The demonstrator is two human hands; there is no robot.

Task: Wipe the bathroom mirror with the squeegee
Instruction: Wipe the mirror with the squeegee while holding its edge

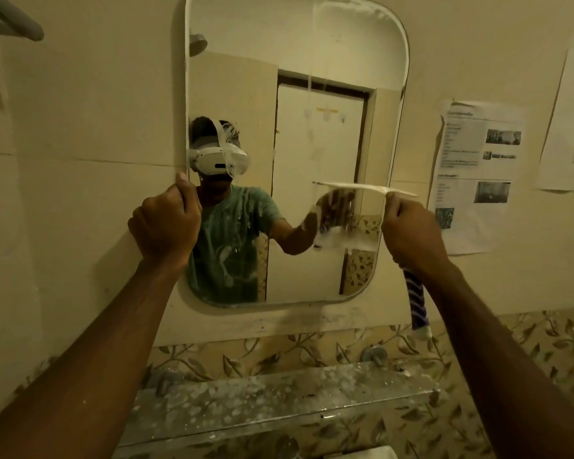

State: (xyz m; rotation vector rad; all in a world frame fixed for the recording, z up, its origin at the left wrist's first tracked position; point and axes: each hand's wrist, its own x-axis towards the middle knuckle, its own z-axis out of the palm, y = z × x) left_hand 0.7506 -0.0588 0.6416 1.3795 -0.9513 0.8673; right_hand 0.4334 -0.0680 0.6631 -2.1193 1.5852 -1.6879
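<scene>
A rounded bathroom mirror (315, 134) hangs on the cream wall, with wet streaks and foam on its glass. My left hand (166, 223) is closed over the mirror's left edge at mid height. My right hand (411, 230) grips the squeegee (365, 187), whose pale blade lies flat across the glass at the right side. The squeegee's purple striped handle (417, 303) sticks out below my wrist. A foamy patch sits on the glass just under the blade.
Printed paper sheets (478, 173) are stuck to the wall right of the mirror. Below it runs a leaf-patterned tile band and a speckled stone shelf (272, 402) with a metal tap (375, 354). A grey pipe (14, 21) crosses the top left corner.
</scene>
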